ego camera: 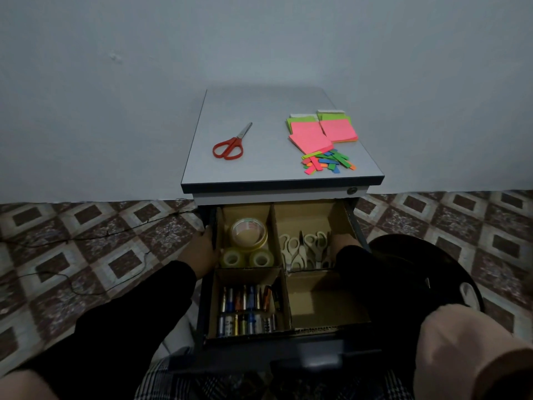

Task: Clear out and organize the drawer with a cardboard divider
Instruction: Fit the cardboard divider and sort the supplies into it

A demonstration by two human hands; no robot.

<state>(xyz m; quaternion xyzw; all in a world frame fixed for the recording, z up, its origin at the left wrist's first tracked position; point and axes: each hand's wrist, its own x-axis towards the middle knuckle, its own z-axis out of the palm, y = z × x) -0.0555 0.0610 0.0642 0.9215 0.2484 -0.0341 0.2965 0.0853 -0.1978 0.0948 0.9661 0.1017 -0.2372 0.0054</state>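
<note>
Fingers of the left hand (205, 249) press the drawer (208, 307)'s left outside, the right hand (340, 244)'s grip unreadable among the pale scissors (302, 249); steady the cardboard divider (272, 226) while placing.

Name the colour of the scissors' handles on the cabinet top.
Red-orange handles, silver blades: scissors, clearest in the head view.

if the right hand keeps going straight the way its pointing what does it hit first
The right hand points away from the person, along the right side of the drawer. The cardboard floor ahead looks bare, so probably the cabinet front, though depth is unclear.
</note>
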